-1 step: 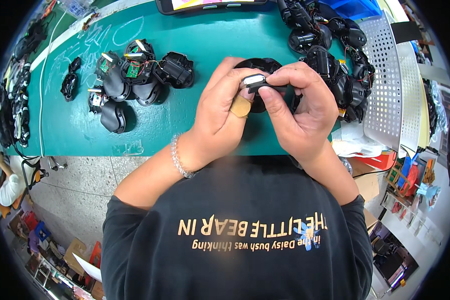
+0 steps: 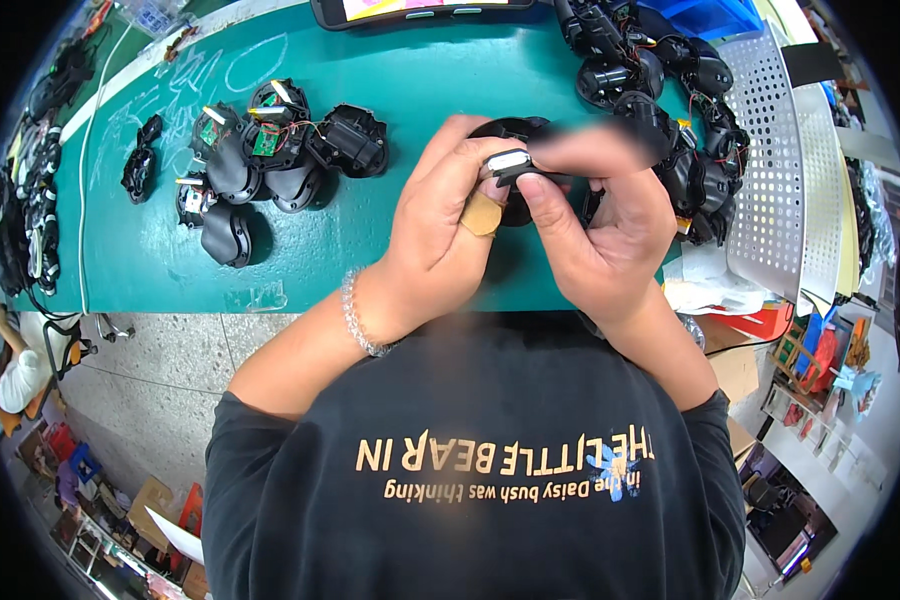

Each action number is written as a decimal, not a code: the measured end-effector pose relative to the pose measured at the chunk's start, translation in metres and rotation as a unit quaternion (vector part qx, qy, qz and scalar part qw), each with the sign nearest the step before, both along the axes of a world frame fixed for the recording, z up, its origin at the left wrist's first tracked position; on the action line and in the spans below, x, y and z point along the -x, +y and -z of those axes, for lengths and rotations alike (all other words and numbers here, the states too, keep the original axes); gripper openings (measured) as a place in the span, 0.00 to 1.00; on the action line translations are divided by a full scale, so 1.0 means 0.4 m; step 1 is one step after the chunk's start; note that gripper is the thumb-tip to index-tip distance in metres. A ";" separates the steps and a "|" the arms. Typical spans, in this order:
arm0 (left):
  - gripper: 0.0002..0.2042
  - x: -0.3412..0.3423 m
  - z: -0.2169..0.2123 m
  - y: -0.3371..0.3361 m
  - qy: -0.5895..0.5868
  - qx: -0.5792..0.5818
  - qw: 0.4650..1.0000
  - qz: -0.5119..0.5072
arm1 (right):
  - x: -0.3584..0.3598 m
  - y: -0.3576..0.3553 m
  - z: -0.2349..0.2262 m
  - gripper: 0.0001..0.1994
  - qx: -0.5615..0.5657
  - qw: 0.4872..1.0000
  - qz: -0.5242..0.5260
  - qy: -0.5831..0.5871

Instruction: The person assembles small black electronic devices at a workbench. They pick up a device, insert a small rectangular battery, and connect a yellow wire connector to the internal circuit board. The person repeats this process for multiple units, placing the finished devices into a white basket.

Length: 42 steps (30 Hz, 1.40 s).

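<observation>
In front of me, my left hand and my right hand meet over the bench. Between their fingertips is a small black plastic part with a pale, rounded insert on top. Both hands are closed on it, the right one pinching its right side with the thumb from below. A tan wrap covers part of my left thumb. Behind and beneath the fingers shows a round black housing, mostly hidden; whether the small part is joined to it I cannot tell. A blur covers my right index finger.
Several black housings with green circuit boards and wires lie left on the green bench. A smaller black piece lies farther left. More black housings pile up at right, beside a perforated white basket. A screen device stands at the back.
</observation>
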<state>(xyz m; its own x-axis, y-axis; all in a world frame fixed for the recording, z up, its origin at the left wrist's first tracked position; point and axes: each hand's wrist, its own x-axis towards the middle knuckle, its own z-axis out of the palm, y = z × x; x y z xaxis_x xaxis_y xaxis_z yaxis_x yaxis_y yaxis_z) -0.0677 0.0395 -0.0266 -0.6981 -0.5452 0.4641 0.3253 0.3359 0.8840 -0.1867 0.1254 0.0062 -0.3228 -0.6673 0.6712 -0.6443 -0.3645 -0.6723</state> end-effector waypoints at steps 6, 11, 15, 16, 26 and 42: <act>0.11 0.000 -0.010 -0.005 -0.004 0.067 0.998 -0.008 | -0.006 0.002 -0.005 0.10 -0.007 1.000 0.009 -0.005; 0.16 -0.003 -0.006 0.002 0.007 0.075 0.996 -0.037 | 0.001 0.002 -0.014 0.11 -0.022 0.997 0.013 0.074; 0.15 -0.004 -0.012 -0.001 0.005 0.084 0.996 -0.016 | 0.012 0.010 -0.024 0.11 -0.038 0.992 0.013 0.122; 0.15 -0.003 -0.013 -0.003 0.006 0.081 0.997 -0.008 | 0.013 0.013 -0.024 0.11 -0.038 0.991 0.015 0.126; 0.09 -0.011 -0.036 0.006 -0.002 0.029 0.999 0.021 | 0.000 0.015 -0.045 0.11 -0.010 0.999 0.016 0.047; 0.09 0.001 -0.013 0.023 0.015 -0.079 0.997 0.019 | 0.012 0.018 -0.060 0.17 -0.052 0.990 0.082 0.099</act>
<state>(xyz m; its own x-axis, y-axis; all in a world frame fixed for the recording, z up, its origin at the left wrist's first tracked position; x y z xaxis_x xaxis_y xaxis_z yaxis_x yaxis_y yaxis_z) -0.0683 0.0485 -0.0216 -0.7066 -0.5861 0.3964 0.3629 0.1807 0.9141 -0.1917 0.1328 0.0304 -0.3017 -0.6855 0.6627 -0.8117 -0.1799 -0.5556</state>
